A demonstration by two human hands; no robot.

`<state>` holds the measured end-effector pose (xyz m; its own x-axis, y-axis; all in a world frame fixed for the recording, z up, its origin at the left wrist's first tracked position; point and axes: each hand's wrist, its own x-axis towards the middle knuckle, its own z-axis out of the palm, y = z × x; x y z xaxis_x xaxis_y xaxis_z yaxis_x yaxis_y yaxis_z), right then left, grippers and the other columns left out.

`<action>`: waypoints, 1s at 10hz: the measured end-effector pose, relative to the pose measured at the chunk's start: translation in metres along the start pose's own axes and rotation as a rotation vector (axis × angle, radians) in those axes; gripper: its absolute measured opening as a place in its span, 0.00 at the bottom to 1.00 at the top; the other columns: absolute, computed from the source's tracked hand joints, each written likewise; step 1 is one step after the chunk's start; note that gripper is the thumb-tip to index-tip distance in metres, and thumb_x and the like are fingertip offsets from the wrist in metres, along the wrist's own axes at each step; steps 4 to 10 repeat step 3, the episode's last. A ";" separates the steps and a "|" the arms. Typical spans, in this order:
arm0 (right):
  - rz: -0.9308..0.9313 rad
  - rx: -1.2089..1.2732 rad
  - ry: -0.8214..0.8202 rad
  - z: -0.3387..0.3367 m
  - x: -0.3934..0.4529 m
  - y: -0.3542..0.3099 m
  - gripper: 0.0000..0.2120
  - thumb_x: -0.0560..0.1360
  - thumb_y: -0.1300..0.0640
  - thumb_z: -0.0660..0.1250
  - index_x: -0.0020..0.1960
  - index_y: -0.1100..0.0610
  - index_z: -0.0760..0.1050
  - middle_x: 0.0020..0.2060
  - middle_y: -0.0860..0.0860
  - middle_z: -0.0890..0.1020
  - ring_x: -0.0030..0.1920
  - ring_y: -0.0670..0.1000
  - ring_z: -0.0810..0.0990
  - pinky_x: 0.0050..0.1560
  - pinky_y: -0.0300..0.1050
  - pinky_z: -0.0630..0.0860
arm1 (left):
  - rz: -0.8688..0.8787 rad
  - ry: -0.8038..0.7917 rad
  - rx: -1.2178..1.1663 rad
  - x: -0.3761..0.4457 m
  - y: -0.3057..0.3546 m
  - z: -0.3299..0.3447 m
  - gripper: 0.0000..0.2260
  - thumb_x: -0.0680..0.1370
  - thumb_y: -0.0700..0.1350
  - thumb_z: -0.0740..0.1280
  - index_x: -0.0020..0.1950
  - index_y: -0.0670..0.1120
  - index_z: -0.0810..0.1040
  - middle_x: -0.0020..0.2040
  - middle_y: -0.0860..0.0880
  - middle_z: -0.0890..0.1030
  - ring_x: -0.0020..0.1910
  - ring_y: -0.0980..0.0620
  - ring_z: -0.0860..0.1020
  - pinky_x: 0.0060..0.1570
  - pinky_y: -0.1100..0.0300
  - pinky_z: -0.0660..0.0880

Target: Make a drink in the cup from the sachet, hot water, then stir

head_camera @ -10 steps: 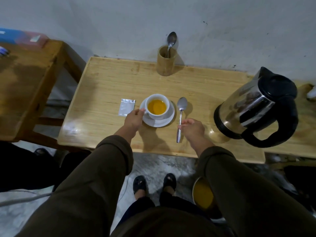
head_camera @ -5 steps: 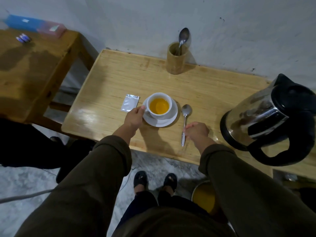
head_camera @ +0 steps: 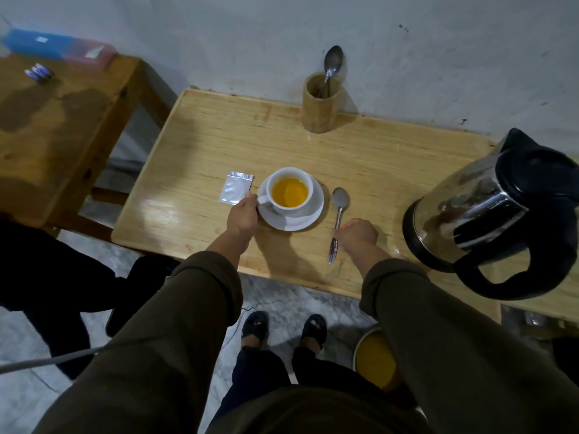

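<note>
1. The cup [head_camera: 289, 192] is white, holds an orange-yellow drink and stands upright on a white saucer [head_camera: 310, 214] about midway along the desk [head_camera: 391, 158], nearer its front edge than the back.
2. The left hand [head_camera: 242, 214] is at the saucer's left rim with its fingers curled around the cup's handle, pinched closed on it.
3. The sachet [head_camera: 235, 192] is a small silver packet lying flat on the desk just left of the saucer, close to the left hand's fingertips; whether it touches them I cannot tell.
4. A spoon [head_camera: 339, 214] lies flat on the desk just right of the saucer, bowl toward the back edge and handle toward the front edge.
5. The right hand [head_camera: 357, 234] is closed in a loose fist over the middle of the spoon's handle, fingers meeting on it; the handle's end shows below the hand.
6. A steel kettle [head_camera: 488, 211] with a black lid and handle stands at the desk's right end, well apart from the cup.
7. A wooden holder [head_camera: 319, 104] stands at the back edge against the wall, with a second spoon [head_camera: 332, 62] upright in it.
8. A second wooden table [head_camera: 56, 120] is off to the left.
</note>
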<state>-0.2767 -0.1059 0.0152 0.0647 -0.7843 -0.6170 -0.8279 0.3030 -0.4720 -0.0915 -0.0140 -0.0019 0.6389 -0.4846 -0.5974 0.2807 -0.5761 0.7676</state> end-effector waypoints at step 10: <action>-0.009 0.063 0.179 -0.005 -0.023 -0.014 0.11 0.77 0.53 0.64 0.37 0.56 0.71 0.51 0.57 0.82 0.56 0.59 0.79 0.56 0.47 0.75 | -0.027 -0.098 0.081 0.003 0.005 -0.015 0.29 0.81 0.59 0.47 0.66 0.40 0.73 0.66 0.39 0.76 0.65 0.41 0.73 0.68 0.43 0.67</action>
